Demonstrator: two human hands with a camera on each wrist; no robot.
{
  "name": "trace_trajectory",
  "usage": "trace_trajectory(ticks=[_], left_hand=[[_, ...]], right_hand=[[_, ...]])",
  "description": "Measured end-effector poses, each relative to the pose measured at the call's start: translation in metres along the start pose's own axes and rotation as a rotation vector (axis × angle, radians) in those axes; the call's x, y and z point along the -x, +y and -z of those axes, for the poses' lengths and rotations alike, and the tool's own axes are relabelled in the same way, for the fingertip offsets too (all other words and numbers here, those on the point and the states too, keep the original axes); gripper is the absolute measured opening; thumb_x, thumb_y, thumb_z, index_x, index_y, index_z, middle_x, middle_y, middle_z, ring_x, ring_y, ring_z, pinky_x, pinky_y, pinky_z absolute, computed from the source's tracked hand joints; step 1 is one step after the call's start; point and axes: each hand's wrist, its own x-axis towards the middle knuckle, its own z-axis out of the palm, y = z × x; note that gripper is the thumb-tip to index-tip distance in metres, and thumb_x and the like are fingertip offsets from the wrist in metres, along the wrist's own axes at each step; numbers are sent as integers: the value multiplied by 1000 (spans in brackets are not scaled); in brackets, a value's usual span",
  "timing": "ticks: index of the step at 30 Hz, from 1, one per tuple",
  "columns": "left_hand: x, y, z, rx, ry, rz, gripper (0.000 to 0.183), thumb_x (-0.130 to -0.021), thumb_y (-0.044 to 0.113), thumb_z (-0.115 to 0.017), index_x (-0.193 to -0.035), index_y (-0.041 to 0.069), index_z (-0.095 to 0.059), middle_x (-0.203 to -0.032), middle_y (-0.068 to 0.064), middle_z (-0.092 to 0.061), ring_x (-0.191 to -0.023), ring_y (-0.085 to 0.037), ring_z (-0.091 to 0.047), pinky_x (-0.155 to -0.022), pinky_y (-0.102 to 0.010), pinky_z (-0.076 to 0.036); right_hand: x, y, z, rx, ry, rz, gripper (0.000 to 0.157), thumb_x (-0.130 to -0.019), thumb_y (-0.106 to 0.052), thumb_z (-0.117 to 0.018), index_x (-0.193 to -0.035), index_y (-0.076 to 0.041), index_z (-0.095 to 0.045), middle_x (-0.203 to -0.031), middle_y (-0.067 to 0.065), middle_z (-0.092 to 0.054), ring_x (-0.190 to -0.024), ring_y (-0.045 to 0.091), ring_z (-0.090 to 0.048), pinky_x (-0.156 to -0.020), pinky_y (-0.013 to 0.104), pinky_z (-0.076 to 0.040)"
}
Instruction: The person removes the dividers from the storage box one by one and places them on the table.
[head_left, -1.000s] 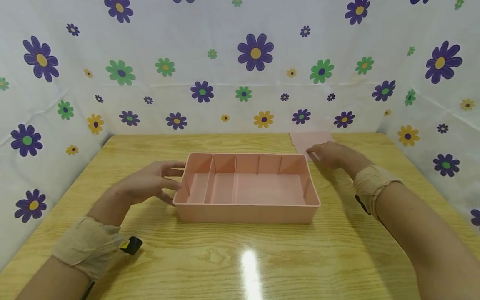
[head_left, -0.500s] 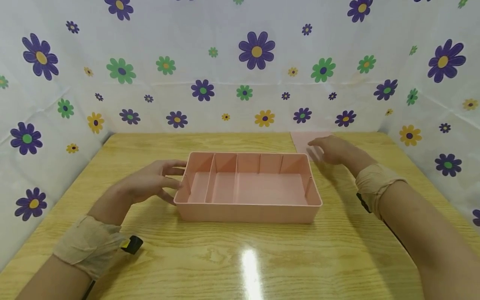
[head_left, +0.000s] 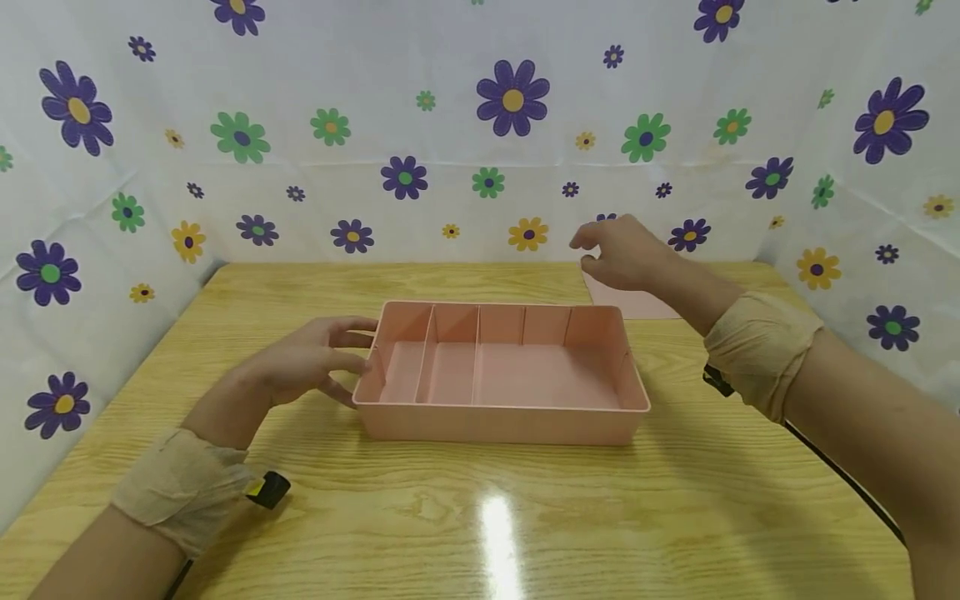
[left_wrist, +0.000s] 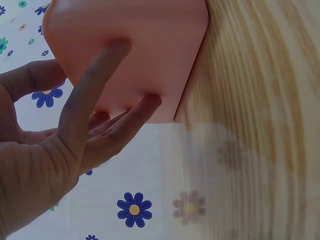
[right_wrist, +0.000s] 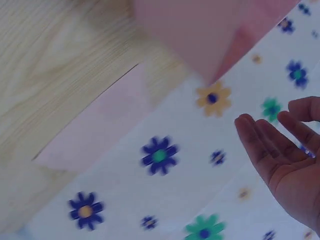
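Note:
A pink organizer box [head_left: 495,425] rests on the table with its open top facing up. Two upright dividers split off two narrow compartments at its left, leaving a wide one at the right. My left hand [head_left: 303,358] is at the box's left end; in the left wrist view the fingertips [left_wrist: 152,102] touch the outside of the end wall. Raised behind the box's right end is my right hand [head_left: 626,254], its fingers loosely bent and holding nothing. Below it a thin pink sheet [head_left: 630,304] lies flat at the back of the table, partly hidden by that hand and forearm.
The wood-grain table [head_left: 420,517] has a bright light reflection near its front. A white cloth [head_left: 300,75] printed with flowers hangs behind the table and along both sides. Each wrist carries a beige wrap [head_left: 765,354] with a small black device.
My right hand has lifted off the pink sheet and moved up and left, holding nothing. The left hand stays at the box's end, and the box has barely shifted in view.

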Motion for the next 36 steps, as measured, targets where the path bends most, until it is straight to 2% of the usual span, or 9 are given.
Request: trace_trajectory(ticks=[3,7,9,12,17,23,27,32,36], left_hand=[[0,0,-2,-1,8,6,70,-96,9,-59,-156,1,-23,-159,-26,-28,-125,-41,-54,-79,-52,-61],[0,1,-5,8,12,14,71,-95,7,-58,-156,1,-22,-159,-27,-27,-125,-42,-54,-77,-50,-62],[0,1,-5,5,20,18,72,-95,6,-58,-156,1,-22,-159,-27,-27,-124,-41,-55,-76,-50,-62],[2,1,-6,1,29,24,72,-94,5,-58,-156,1,-22,-158,-27,-28,-123,-40,-56,-75,-50,-62],[1,1,-7,5,24,22,72,-94,5,-58,-156,1,-21,-159,-27,-27,-125,-43,-54,-75,-50,-62],[0,3,-9,-1,30,22,74,-93,4,-58,-157,2,-21,-159,-27,-26,-128,-45,-51,-75,-51,-62],[0,5,-9,-5,30,20,73,-92,3,-56,-157,1,-20,-159,-28,-26,-130,-47,-49,-75,-51,-62],[-1,5,-11,-7,32,21,74,-92,2,-56,-157,1,-20,-159,-28,-26,-131,-47,-47,-75,-51,-62],[0,5,-11,-6,41,25,73,-92,2,-55,-156,0,-21,-158,-29,-26,-130,-47,-48,-75,-51,-62]], right_hand=[[3,-34,-1,-186,-40,-44,32,-96,-14,-55,-122,-1,-68,-118,17,-70,-105,33,-68,-87,44,-59],[7,-74,-11,-518,-220,-207,32,-97,-17,-59,-121,2,-67,-115,20,-70,-88,31,-73,-67,38,-63],[7,-89,-21,-624,-333,-283,35,-97,-19,-60,-123,4,-64,-120,24,-68,-89,32,-74,-66,38,-63],[9,-106,-37,-696,-462,-350,42,-96,-22,-63,-128,6,-58,-129,25,-62,-93,34,-74,-68,39,-63],[10,-120,-59,-764,-531,-407,54,-92,-20,-68,-136,4,-48,-141,22,-52,-94,35,-73,-71,42,-63],[9,-130,-76,-773,-535,-421,54,-88,-15,-70,-133,4,-46,-131,16,-57,-83,31,-75,-70,40,-63],[8,-132,-84,-736,-518,-395,42,-86,-7,-67,-121,9,-51,-110,16,-64,-66,22,-73,-63,34,-63],[7,-132,-90,-691,-499,-363,12,-84,1,-61,-93,7,-54,-80,13,-65,-53,15,-66,-55,29,-60],[6,-134,-90,-657,-494,-346,5,-83,2,-58,-85,4,-53,-75,12,-63,-52,15,-65,-54,28,-58]])
